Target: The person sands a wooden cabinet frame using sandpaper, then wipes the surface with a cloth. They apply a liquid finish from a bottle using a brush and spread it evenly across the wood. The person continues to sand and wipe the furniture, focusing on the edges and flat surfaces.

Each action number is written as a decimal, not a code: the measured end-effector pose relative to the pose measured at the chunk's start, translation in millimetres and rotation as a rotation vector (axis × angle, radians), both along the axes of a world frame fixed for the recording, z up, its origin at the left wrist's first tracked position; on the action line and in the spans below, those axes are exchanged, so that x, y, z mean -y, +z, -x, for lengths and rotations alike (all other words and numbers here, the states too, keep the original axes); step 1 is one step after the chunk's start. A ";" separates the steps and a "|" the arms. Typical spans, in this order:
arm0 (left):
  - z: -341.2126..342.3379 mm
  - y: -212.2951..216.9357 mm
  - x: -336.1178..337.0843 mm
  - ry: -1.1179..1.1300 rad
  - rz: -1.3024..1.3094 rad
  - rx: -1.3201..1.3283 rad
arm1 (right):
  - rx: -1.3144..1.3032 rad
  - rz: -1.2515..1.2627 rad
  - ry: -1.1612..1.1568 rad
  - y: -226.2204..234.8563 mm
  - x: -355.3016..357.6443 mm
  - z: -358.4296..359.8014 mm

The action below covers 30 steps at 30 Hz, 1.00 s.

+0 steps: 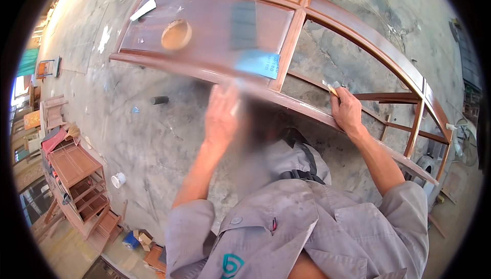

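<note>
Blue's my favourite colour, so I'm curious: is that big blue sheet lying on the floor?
No, the big blue sheet lies on the brown wooden furniture piece.

White bucket point(118, 180) near a brown wooden cabinet point(74, 163) on grey floor point(140, 143).

Room for a hand is lying through the open right bay of the glossy brown wooden frame point(368, 20), with grey concrete floor point(327, 48) showing through it. The upright wooden divider point(290, 48) is closing off its left side. Over the brown flat panel point(215, 20), a round tan bowl point(176, 35), a bright blue rectangular sheet point(258, 63) and a narrow white strip point(143, 9) are standing in the way. The right hand point(348, 110) is blocking part of the front rail.
</note>
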State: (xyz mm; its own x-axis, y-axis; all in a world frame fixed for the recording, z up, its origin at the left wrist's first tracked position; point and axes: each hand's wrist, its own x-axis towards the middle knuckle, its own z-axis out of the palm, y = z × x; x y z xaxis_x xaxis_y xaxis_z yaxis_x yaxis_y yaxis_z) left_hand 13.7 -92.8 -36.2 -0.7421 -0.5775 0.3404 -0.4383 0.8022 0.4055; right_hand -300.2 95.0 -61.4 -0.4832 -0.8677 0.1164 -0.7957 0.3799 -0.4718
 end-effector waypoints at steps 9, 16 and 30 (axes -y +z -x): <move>14.0 6.9 -5.4 -0.098 0.096 0.033 | 0.010 -0.003 -0.012 5.0 0.5 -1.4; 50.3 -19.3 -86.7 -0.175 -0.223 -0.060 | 0.015 -0.004 0.013 2.0 4.6 -4.9; 4.6 -32.5 103.9 0.104 0.029 -0.105 | 0.078 -0.058 0.257 60.1 20.4 -42.2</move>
